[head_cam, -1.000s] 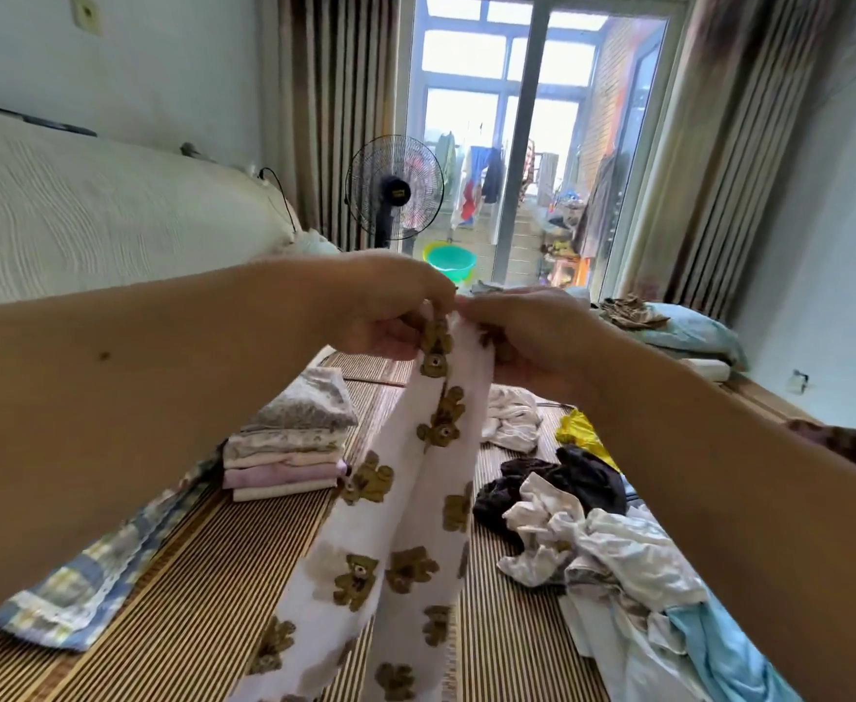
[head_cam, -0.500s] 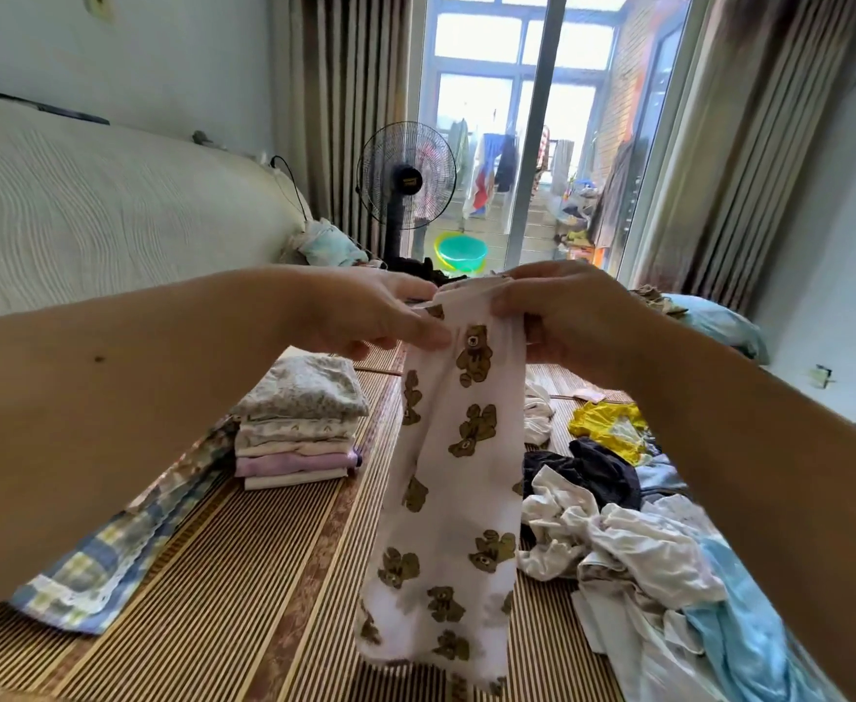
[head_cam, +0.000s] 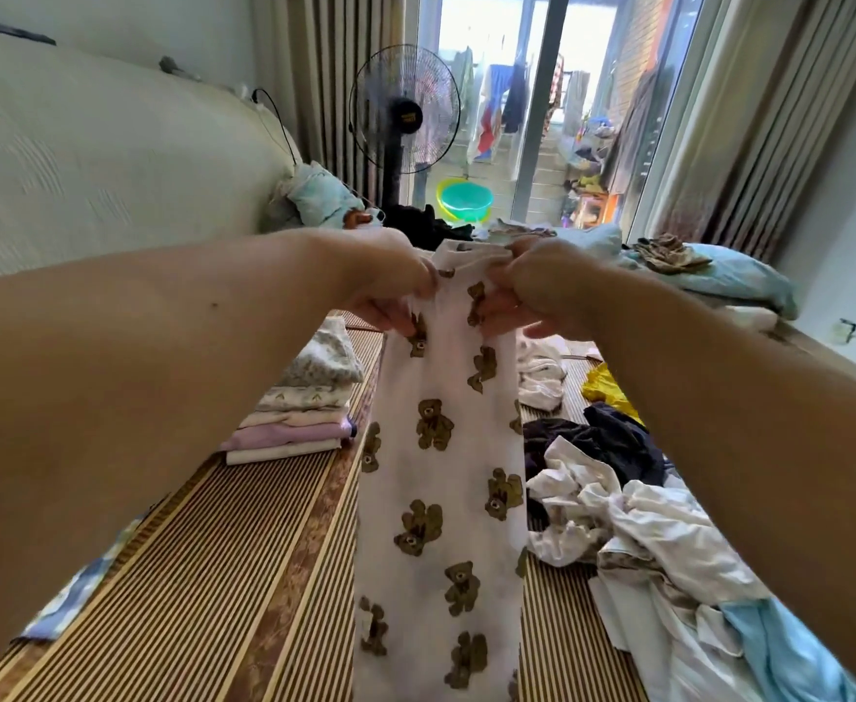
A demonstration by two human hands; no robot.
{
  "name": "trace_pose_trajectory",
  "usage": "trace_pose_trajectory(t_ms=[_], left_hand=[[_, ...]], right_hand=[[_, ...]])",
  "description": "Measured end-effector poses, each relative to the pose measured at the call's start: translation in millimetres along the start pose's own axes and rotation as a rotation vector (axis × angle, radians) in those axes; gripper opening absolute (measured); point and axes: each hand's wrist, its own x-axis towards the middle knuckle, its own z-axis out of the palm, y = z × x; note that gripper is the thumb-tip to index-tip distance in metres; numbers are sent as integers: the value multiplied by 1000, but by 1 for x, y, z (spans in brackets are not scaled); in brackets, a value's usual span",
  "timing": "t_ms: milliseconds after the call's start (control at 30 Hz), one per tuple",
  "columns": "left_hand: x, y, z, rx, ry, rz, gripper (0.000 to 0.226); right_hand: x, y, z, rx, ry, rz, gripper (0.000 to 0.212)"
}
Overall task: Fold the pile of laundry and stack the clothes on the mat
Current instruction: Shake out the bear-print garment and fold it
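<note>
A white garment printed with brown teddy bears [head_cam: 441, 473] hangs straight down in front of me over the striped bamboo mat [head_cam: 223, 575]. My left hand [head_cam: 390, 281] pinches its top edge on the left side and my right hand [head_cam: 542, 286] grips the top edge on the right side. A stack of folded clothes [head_cam: 304, 407] sits on the mat behind my left forearm. The unfolded laundry pile [head_cam: 633, 524], with white, dark and light blue pieces, lies on the mat to the right.
A padded headboard [head_cam: 86, 159] runs along the left. A standing fan [head_cam: 404, 111] and a green basin [head_cam: 466, 200] stand by the glass door at the back. A checked cloth [head_cam: 71, 595] lies at the mat's left edge, and a blue pillow [head_cam: 719, 276] lies at the far right.
Both hands have raised the teddy-bear garment and spread its top edge apart, so it now hangs flat and wider instead of bunched into a narrow twisted strip.
</note>
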Motion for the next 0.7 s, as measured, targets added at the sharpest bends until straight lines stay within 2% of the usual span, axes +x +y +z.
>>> trace_pose_trajectory(t_ms=[100,200,333,400,467,600,700], left_hand=[[29,-5,-1,75,113,68,28],[55,-3,-6,108,313,183,23],[78,-5,-7,58,451,314,23],[78,-12,0,244,495,356,22],[70,-24,14,405,484,386,21],[31,-75,55,82,219,366,24],[-10,-128,106,104,-22,227,22]], right_hand=[[31,7,8,40,125,-116,32],[58,9,3,162,181,-204,22],[73,10,-3,213,211,-284,9],[73,19,0,246,204,-310,10],[63,35,8,252,176,-283,13],[15,96,39,198,52,-195,15],[-40,156,76,215,-157,-10,13]])
